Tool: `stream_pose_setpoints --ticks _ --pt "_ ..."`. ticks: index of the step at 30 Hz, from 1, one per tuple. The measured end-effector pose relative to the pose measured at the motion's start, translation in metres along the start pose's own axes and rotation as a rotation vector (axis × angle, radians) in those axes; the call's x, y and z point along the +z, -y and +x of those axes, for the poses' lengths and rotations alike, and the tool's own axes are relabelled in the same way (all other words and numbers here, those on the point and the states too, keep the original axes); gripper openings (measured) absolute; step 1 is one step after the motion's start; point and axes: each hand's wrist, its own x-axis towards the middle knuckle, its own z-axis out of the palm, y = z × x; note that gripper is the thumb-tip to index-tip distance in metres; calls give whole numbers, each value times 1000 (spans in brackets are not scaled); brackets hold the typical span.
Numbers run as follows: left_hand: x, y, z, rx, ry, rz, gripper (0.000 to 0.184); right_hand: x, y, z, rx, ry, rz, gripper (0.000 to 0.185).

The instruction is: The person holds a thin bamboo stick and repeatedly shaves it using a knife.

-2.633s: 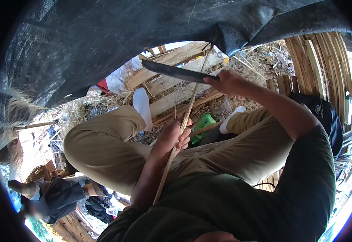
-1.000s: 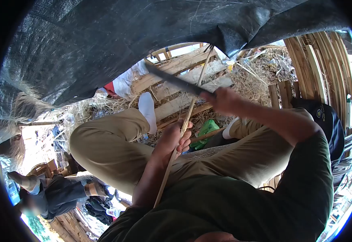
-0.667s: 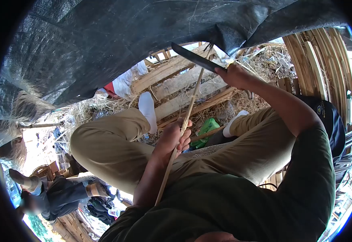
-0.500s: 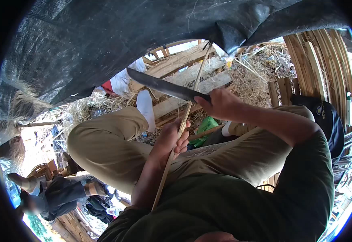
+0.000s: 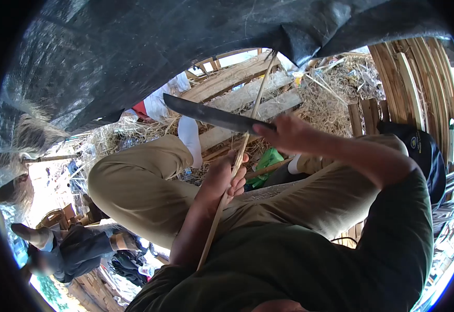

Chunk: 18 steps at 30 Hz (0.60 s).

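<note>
My left hand (image 5: 230, 177) is closed around a long thin wooden stick (image 5: 214, 227), which slants from my left forearm up toward the dark sheet overhead. Just above that grip the stick looks whittled and pale. My right hand (image 5: 287, 131) is wrapped round the handle of a machete (image 5: 211, 115); the handle itself is mostly covered by the fingers. The broad dark blade points left and lies across the stick, a short way above my left hand. Whether its edge touches the wood I cannot tell.
A black plastic sheet (image 5: 149, 57) hangs low overhead. Beyond my legs lie wooden planks (image 5: 232, 78), straw (image 5: 325, 112) and a green plastic bag (image 5: 269, 162). Upright boards (image 5: 419, 78) and a dark bag (image 5: 419, 148) stand at right. Another person (image 5: 81, 252) is at lower left.
The machete blade has tilted slightly, its tip a little lower, and my right hand is blurred by motion. My left hand keeps its hold on the stick.
</note>
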Motion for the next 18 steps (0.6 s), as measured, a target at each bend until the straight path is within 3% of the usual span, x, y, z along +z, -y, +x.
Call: stream_pose_setpoints --ticks 1,3,5,6,7,9,11,12,14,16,17,18 --pt "1 2 3 10 0 -10 20 -1 -6 -1 -40 6 11 74" --pt "6 0 7 37 -13 -19 21 -7 -43 26 -181 -184 -339 71" --pt "6 -2 5 39 -5 -27 19 -25 -62 48 -80 -351 -270 63" --pt "7 -4 3 40 -3 -30 19 -34 -62 50 93 -412 -18 57" --pt "7 -5 3 40 -9 -20 18 -38 -65 45 20 -388 -81 62" --pt "7 -5 3 35 -18 -3 17 3 -62 27 -411 -639 -936 57" --pt "7 -6 0 10 -10 -4 17 24 -44 11 -459 -546 -893 49" --pt "7 -5 -2 -9 -9 -1 17 23 -19 4 -272 -349 -420 43" --pt "6 -4 3 12 -15 -4 21 27 -21 3 -301 -361 -297 38" --pt "6 -3 7 33 -17 -13 25 16 -65 28 -769 -752 -1042 39" --pt "6 -3 8 36 -19 -11 26 4 -74 38 -729 -838 -1059 35" --pt "6 -4 7 41 -21 -9 28 -15 -75 44 -410 -377 -599 36"
